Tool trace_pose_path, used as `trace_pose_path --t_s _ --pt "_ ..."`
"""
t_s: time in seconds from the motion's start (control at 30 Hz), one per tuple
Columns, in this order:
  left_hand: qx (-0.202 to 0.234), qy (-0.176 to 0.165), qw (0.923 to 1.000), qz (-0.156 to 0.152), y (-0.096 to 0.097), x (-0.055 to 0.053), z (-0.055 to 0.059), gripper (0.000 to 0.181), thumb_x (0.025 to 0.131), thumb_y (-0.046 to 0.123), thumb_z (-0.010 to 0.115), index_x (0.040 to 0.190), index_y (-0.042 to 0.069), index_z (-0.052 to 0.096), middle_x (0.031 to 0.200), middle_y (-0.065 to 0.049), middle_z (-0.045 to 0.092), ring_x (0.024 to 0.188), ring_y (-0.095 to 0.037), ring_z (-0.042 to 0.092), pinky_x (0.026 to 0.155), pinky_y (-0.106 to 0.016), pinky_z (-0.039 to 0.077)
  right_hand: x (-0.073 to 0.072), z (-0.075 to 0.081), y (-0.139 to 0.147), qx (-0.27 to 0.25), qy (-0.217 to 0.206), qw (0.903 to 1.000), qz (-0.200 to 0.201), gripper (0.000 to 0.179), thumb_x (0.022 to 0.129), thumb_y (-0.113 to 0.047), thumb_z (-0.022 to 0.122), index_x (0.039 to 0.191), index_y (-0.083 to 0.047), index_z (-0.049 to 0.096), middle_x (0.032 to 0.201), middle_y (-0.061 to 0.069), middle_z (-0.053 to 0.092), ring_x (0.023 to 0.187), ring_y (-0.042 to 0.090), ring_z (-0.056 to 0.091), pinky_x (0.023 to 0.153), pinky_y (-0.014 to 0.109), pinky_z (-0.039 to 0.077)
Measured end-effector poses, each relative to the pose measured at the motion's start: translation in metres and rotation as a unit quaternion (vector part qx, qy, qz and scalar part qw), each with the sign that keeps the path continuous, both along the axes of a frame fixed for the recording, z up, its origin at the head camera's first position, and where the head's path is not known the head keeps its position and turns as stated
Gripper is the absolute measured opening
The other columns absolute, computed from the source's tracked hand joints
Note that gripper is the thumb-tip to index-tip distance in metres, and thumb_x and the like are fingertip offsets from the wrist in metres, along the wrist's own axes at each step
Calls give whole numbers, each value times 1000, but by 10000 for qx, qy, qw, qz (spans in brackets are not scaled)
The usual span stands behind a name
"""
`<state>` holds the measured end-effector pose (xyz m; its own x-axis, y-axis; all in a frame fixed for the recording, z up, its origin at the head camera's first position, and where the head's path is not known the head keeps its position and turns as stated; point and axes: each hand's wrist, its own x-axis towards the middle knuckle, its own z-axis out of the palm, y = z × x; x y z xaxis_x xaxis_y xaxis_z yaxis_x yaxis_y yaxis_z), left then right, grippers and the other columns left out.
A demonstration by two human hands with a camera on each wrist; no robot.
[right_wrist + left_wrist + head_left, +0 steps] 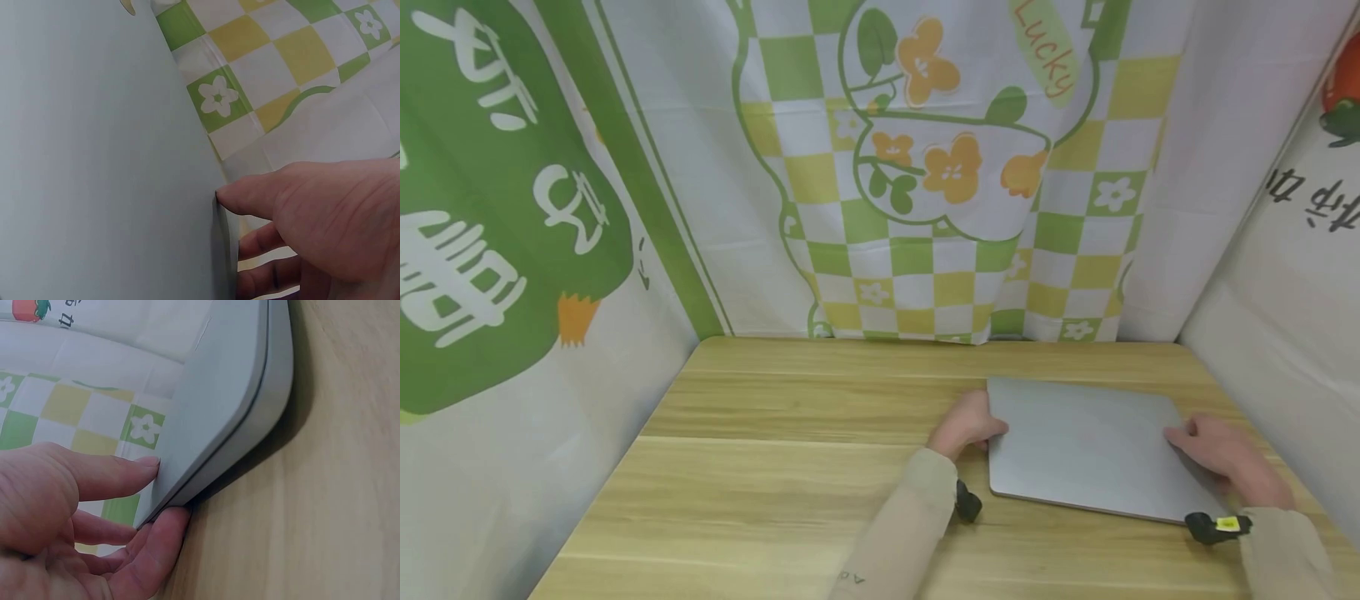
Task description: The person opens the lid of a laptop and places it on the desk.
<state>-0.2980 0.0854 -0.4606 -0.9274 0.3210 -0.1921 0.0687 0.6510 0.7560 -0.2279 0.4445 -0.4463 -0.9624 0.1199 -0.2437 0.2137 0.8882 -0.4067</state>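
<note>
So there's a closed silver laptop (1090, 442) over on the right side of the counter (737, 492), lid up, sitting at a slight slant, with a hand at each end. The left hand (967, 421) has its grip pinching the laptop's left edge, thumb on top and fingers tucked underneath. From the left wrist you can see a dark shadow under that edge, though I can't tell if the whole thing is off the wood. The right hand (1217, 446) is pinching the right edge, thumb over the lid, other fingers down past the side. Both arms are in beige sleeves (898, 533), with a little black gadget (967, 502) at the left cuff and another one with a yellow label (1228, 524) at the right. Behind the far edge hangs a checkered curtain (951, 275), green and yellow with flowers.
</note>
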Motion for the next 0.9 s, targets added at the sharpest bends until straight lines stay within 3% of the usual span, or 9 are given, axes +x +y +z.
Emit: trace_pose_path --t_s 0.3,0.57,0.9 --pt "-154 74 9999 6 -8 -2 -2 40 86 14 74 118 -5 58 93 -15 67 50 -16 61 47 -24 52 -2 -3 -6 -12 103 9999 118 41 98 -40 49 85 -1 48 69 4 43 60 19 45 48 32 41" --pt "-43 71 9999 81 -12 -1 -3 42 86 13 74 121 -5 58 97 -17 68 49 -17 61 45 -23 51 -3 -4 -9 -95 45 9999 99 43 98 -43 49 88 0 47 71 4 43 62 19 46 49 32 43" --pt "-26 37 9997 220 -20 1 -2 53 86 12 73 130 -7 53 112 -23 66 51 -18 61 46 -23 53 -5 -3 -19 -216 -97 9995 205 48 99 -45 48 92 2 48 73 6 44 65 19 47 50 32 45"
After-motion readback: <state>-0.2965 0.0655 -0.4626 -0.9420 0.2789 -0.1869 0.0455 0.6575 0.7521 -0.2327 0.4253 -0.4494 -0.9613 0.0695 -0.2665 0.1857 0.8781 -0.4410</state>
